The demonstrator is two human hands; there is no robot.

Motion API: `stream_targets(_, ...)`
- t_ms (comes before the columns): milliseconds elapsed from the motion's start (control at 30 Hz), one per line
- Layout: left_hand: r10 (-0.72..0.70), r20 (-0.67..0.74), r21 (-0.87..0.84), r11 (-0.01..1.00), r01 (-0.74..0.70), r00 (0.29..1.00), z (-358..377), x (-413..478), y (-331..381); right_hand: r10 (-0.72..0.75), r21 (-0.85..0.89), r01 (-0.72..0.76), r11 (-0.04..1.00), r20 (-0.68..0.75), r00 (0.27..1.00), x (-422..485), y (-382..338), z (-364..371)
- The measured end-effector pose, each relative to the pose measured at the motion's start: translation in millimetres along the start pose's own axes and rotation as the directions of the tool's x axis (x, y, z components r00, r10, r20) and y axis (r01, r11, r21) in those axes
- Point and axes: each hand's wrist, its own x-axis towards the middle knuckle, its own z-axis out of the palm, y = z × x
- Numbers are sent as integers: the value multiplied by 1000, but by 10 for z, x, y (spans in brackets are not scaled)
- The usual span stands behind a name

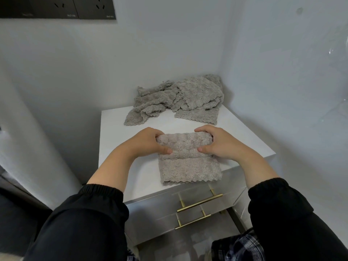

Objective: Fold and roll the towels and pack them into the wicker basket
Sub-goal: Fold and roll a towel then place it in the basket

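A grey fluffy towel [188, 166] lies folded on the white cabinet top [116, 132], its far end rolled up into a thick roll. My left hand [148, 143] grips the roll's left end, fingers over the top and thumb on the near side. My right hand [218, 144] grips the right end the same way. The unrolled part stretches toward me to the cabinet's front edge. A loose pile of grey towels [178, 98] lies crumpled at the back of the top, against the wall. No wicker basket is in view.
The cabinet stands in a corner, with walls behind and to the right. Below the top are two drawers with brass bar handles [199, 203]. A dark socket panel [56, 7] hangs on the wall at upper left.
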Motion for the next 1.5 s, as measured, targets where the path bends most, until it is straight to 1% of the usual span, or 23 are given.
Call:
stream_targets(67,37,-64,-5,999,-38,997,30,8,10,-6,-10,6,1000,-52,999,13,-12,9)
stream_targets(133,52,-189,21,999,-49,981,65,15,46,-22,8,24,1000,-166,986,39,-17,41)
stream_targets(167,52,-256,38,998,-44,965,89,8,84,-42,8,45,999,-231,972,53,-21,61)
stream_targets(233,84,-374,99,994,-51,923,148,55,82,-112,-47,102,994,-332,937,83,-29,97)
stream_targets(300,141,-460,145,986,-82,877,194,82,64,-175,-120,139,983,-379,909,116,-34,128)
stream_targets(367,215,-484,215,969,-123,848,226,90,33,-212,-172,155,973,-389,897,140,-27,156)
stream_targets(467,279,-449,281,946,-162,849,213,69,5,-232,-206,164,965,-368,900,128,-16,140)
stream_targets(600,359,-369,343,910,-234,857,152,-14,-11,-201,-149,163,975,-298,933,31,-24,45)
stream_targets(700,393,-339,360,894,-269,855,134,-76,-44,-174,-132,148,980,-217,961,-53,-47,4)
stream_targets(767,399,-323,353,892,-282,858,132,-121,-30,-147,-79,134,988,-182,972,-103,-60,-23)
stream_targets(867,405,-312,357,888,-289,860,157,-177,39,-148,-5,150,989,-190,971,-137,-72,-12)
stream_targets(1000,412,-302,368,882,-294,860,219,-212,135,-163,-26,161,987,-185,969,-137,-94,42)
stream_targets(1100,406,-282,385,878,-285,869,259,-184,152,-154,9,159,987,-184,971,-163,-113,44)
stream_targets(1200,374,-234,387,883,-267,898,281,-147,154,-142,34,151,988,-180,973,-180,-103,50)
stream_targets(1333,261,-120,334,919,-208,958,290,-175,204,-96,-4,96,995,-118,988,-175,-58,61)
stream_targets(1500,86,-15,182,980,-82,996,230,-208,217,-21,-26,20,999,-45,999,-222,-15,36)
